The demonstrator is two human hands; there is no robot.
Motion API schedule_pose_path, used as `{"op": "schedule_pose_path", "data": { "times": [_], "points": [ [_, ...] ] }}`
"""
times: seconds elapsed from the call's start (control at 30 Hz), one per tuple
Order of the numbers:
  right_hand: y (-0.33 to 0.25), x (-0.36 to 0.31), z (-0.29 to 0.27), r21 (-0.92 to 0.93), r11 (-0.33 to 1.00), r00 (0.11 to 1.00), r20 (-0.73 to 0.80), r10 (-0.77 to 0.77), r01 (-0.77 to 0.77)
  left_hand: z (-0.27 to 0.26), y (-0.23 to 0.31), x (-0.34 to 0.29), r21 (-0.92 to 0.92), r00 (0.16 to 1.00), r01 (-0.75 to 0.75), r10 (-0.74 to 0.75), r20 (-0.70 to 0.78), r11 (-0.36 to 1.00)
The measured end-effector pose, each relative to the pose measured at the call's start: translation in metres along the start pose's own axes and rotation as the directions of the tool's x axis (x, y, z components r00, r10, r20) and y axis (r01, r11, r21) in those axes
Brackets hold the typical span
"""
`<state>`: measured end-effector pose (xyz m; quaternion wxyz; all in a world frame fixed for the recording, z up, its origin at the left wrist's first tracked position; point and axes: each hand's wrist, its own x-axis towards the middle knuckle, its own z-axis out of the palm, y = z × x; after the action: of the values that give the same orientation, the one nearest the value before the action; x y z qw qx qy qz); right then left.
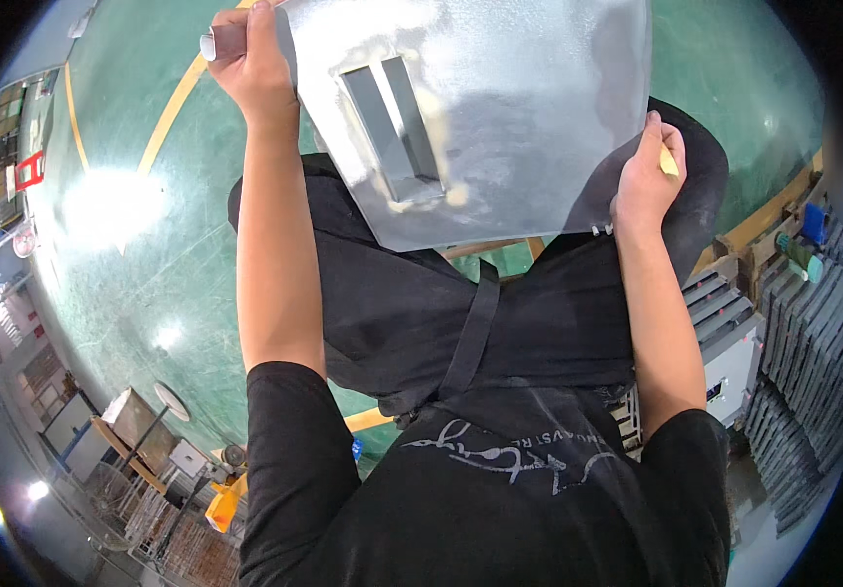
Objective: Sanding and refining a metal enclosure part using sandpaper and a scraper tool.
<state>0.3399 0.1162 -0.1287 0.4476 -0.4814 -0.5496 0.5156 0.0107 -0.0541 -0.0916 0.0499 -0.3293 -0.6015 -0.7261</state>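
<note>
A large grey metal sheet [519, 108] with a raised rectangular slot bracket [397, 127] rests across my lap, above my black apron. My left hand [255, 64] grips the sheet's upper left corner, fingers wrapped over the edge. At the sheet's right edge my right hand [646, 176] is closed around a small yellowish stick-like piece [669, 161], its tip touching the sheet. Pale smears show around the bracket.
The floor is green with yellow lines [172, 112]. Stacks of grey trays or plates [803, 352] stand at the right beside a white box [729, 367]. At lower left are a round stool [172, 401], carts and crates [137, 430]. Racks [5, 147] line the far left.
</note>
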Motion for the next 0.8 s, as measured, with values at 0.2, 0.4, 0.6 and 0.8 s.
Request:
{"op": "schedule_pose_path", "data": {
  "times": [0.2,0.4,0.6,0.8],
  "points": [
    [0.012,0.011,-0.012,-0.097,0.995,0.999,-0.031,-0.022,0.019,0.006,0.016,-0.010,-0.271,0.951,0.285,-0.306,-0.039,0.920],
    [0.000,0.018,-0.022,0.060,0.998,0.999,0.041,0.024,-0.027,0.003,0.008,-0.003,0.238,0.993,0.099,-0.083,-0.079,0.966],
    [-0.063,-0.015,-0.038,0.080,0.935,0.853,0.389,-0.348,0.345,0.037,0.093,0.021,0.245,0.588,0.807,-0.770,-0.245,0.538],
    [-0.073,-0.079,-0.023,0.074,0.968,0.726,0.648,-0.230,0.241,0.017,0.025,-0.002,0.157,0.967,0.239,-0.219,-0.131,0.958]
  ]
}}
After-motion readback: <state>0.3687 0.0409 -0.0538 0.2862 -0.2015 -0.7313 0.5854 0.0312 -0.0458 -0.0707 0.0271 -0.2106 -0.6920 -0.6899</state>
